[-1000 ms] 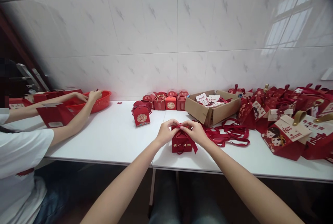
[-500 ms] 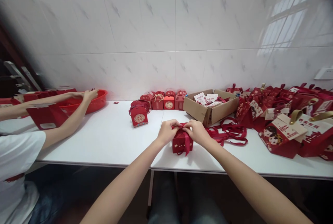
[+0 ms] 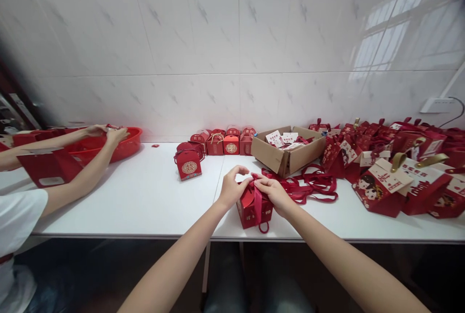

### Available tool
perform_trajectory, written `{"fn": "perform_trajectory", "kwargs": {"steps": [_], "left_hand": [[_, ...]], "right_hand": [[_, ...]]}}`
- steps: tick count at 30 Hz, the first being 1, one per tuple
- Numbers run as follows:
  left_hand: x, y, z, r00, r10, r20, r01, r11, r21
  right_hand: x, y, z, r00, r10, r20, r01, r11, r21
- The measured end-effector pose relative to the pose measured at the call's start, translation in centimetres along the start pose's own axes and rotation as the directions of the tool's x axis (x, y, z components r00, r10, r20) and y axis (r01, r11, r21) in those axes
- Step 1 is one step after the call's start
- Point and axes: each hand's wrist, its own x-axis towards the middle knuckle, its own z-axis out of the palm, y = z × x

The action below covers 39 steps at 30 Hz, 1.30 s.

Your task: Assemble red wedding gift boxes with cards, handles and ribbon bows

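Observation:
A small red gift box (image 3: 250, 215) sits near the front edge of the white table, turned slightly, with a dark red ribbon (image 3: 257, 204) tied at its top and one tail hanging down the front. My left hand (image 3: 232, 189) is at the box's upper left, index finger curved and thumb tip at the knot. From the other side, my right hand (image 3: 272, 191) pinches the ribbon between thumb and fingers. A small ribbon loop shows below the box's front right corner. Behind my right hand lies a heap of loose red ribbon (image 3: 314, 184).
An open cardboard box (image 3: 286, 158) with white tags stands behind. Rightward are many red gift bags (image 3: 381, 187). A red round-fronted box (image 3: 189, 163) and several small boxes (image 3: 231, 141) stand near the wall. At left, a co-worker's arms (image 3: 98, 158) reach over a red basin (image 3: 132, 146).
The gift box has turned and tilted a little, showing more of its top and a loop below. My hands have shifted slightly at the knot. The whole view has swung a little rightward.

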Motion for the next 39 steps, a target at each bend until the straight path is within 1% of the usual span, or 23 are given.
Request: {"fn": "perform_trajectory", "kwargs": {"steps": [1, 2, 3, 5, 6, 7, 10, 13, 15, 16, 17, 19, 21, 22, 27, 30, 32, 34, 35, 36, 39], "left_hand": [[-0.2, 0.2, -0.3, 1.0, 0.017, -0.022, -0.017, 0.999, 0.037], [-0.3, 0.4, -0.7, 0.999, 0.032, -0.006, -0.031, 0.997, 0.074], [-0.5, 0.6, -1.0, 0.998, 0.039, 0.05, -0.043, 0.994, 0.102], [-0.6, 1.1, -1.6, 0.977, 0.02, 0.211, -0.048, 0.991, 0.129], [-0.7, 1.4, -1.8, 0.962, -0.002, 0.272, -0.034, 0.991, 0.127], [-0.7, 1.6, -1.9, 0.954, -0.022, 0.299, -0.017, 0.992, 0.127], [-0.6, 1.8, -1.8, 0.964, -0.051, 0.261, 0.019, 0.992, 0.125], [-0.6, 1.5, -1.5, 0.973, -0.037, 0.226, 0.015, 0.995, 0.096], [-0.8, 1.0, -1.4, 0.98, -0.022, 0.196, 0.006, 0.997, 0.079], [-0.9, 0.8, -1.3, 0.983, -0.016, 0.183, 0.003, 0.997, 0.073], [-0.9, 0.5, -1.3, 0.985, -0.013, 0.174, 0.001, 0.998, 0.068], [-1.0, 0.2, -1.3, 0.985, -0.006, 0.171, -0.004, 0.998, 0.056], [-0.9, 0.1, -1.3, 0.983, 0.004, 0.185, -0.012, 0.999, 0.041], [-0.8, 0.1, -1.3, 0.98, 0.009, 0.197, -0.017, 0.999, 0.036], [-0.4, 0.6, -1.7, 0.972, 0.032, 0.234, -0.049, 0.996, 0.071], [-0.3, 1.0, -1.9, 0.97, 0.053, 0.238, -0.084, 0.989, 0.119], [-0.2, 1.2, -2.1, 0.964, 0.078, 0.253, -0.12, 0.98, 0.157], [-0.2, 1.3, -2.1, 0.956, 0.108, 0.274, -0.163, 0.968, 0.189], [-0.1, 1.3, -2.2, 0.951, 0.124, 0.284, -0.186, 0.961, 0.203], [-0.1, 1.3, -2.2, 0.946, 0.141, 0.293, -0.209, 0.954, 0.215], [0.1, 1.5, -2.4, 0.929, 0.192, 0.318, -0.272, 0.935, 0.229]], "right_hand": [[-0.1, 0.2, 0.2, 0.998, -0.017, -0.055, 0.016, 1.0, -0.011], [-0.1, 0.3, 0.4, 0.995, -0.03, -0.099, 0.028, 0.999, -0.02], [-0.2, 0.5, 0.6, 0.991, -0.039, -0.131, 0.036, 0.999, -0.026], [-0.4, 0.7, 1.0, 0.984, -0.045, -0.17, 0.041, 0.999, -0.026], [-0.6, 0.8, 1.1, 0.981, -0.046, -0.189, 0.042, 0.999, -0.025], [-0.8, 0.8, 1.4, 0.977, -0.045, -0.207, 0.042, 0.999, -0.021], [-1.3, 0.7, 1.9, 0.971, -0.022, -0.239, 0.029, 0.999, 0.025], [-1.6, 0.4, 1.8, 0.975, 0.012, -0.222, 0.001, 0.998, 0.058], [-1.6, 0.2, 1.3, 0.982, -0.006, -0.189, 0.002, 1.0, -0.021], [-1.6, 0.1, 0.9, 0.984, -0.04, -0.171, 0.023, 0.995, -0.1], [-1.5, 0.1, 0.6, 0.984, -0.098, -0.15, 0.065, 0.976, -0.21], [-1.3, 0.0, -0.1, 0.967, -0.236, -0.096, 0.172, 0.883, -0.437], [-1.2, -0.2, -0.5, 0.942, -0.334, -0.033, 0.253, 0.771, -0.585], [-1.2, -0.4, -0.6, 0.933, -0.359, -0.003, 0.279, 0.729, -0.625], [-1.4, -2.2, -0.8, 0.908, -0.4, 0.121, 0.362, 0.61, -0.705], [-1.8, -4.1, -1.3, 0.925, -0.317, 0.21, 0.362, 0.563, -0.743], [-1.6, -5.2, -1.6, 0.942, -0.273, 0.195, 0.318, 0.543, -0.777], [-1.1, -5.8, -1.9, 0.952, -0.269, 0.148, 0.277, 0.547, -0.79], [-0.6, -5.9, -2.0, 0.958, -0.256, 0.129, 0.258, 0.572, -0.778], [-0.1, -5.8, -2.0, 0.966, -0.225, 0.125, 0.241, 0.614, -0.752], [1.2, -5.0, -1.8, 0.981, -0.103, 0.165, 0.186, 0.748, -0.637]]}}
